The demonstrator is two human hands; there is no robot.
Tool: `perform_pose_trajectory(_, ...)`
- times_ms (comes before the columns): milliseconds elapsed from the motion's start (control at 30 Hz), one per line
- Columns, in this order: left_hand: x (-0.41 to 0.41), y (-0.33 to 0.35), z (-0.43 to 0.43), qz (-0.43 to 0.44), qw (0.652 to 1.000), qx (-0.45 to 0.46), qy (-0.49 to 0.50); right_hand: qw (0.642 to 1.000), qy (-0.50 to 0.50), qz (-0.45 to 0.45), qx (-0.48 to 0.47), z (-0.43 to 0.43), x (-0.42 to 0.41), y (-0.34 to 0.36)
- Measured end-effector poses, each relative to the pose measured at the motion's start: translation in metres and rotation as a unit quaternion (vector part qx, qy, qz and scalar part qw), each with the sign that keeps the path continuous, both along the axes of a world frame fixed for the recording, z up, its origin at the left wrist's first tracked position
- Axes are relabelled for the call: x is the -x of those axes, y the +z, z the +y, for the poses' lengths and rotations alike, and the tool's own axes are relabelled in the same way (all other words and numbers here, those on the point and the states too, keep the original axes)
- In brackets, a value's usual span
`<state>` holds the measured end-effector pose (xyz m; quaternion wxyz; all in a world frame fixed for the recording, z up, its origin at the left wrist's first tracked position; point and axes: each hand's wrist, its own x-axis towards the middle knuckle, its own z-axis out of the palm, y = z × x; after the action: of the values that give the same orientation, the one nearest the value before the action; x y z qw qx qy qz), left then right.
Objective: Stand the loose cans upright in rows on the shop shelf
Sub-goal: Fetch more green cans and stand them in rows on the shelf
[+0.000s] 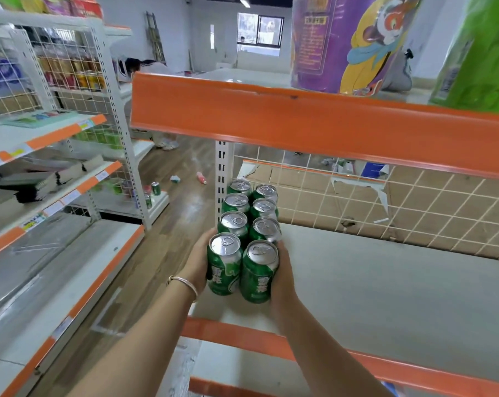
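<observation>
While upright, cans (234,222) between both hands (198,262) (283,272)

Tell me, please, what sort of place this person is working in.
Most likely a small shop being stocked, possibly a mock-up: a metal shelf edged with an orange price rail, green cans standing on it in two rows, and bottled drinks on wire-backed shelving to the left.
</observation>
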<state>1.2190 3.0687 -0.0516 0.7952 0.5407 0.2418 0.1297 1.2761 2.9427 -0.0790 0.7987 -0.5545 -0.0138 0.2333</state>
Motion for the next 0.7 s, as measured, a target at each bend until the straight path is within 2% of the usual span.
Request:
perform_pose_trajectory(133,0.0,-0.001,0.003,0.002,1.0,0.019,0.01,1.0,-0.006,-0.01,-0.002,0.002,-0.003,-0.008)
perform_pose_trajectory(267,0.001,-0.001,0.005,0.001,0.999,0.0,0.034,1.0,0.0,-0.015,-0.015,0.004,-0.001,-0.009)
perform_pose_trajectory(500,0.01,0.009,-0.004,0.008,0.999,0.027,0.025,1.0,-0.003,-0.021,-0.007,0.005,-0.004,-0.001)
perform_pose_trajectory(567,0.016,0.003,-0.01,0.015,0.998,0.02,0.062,1.0,0.015,-0.008,0.001,0.002,-0.003,0.0)
perform_pose_trajectory(633,0.026,-0.005,-0.022,0.03,0.988,-0.048,0.144,1.0,0.027,-0.001,-0.01,-0.007,0.001,0.006)
perform_pose_trajectory(700,0.037,-0.003,-0.042,0.018,0.96,-0.149,0.237,1.0,0.009,-0.003,-0.004,-0.021,0.002,0.01)
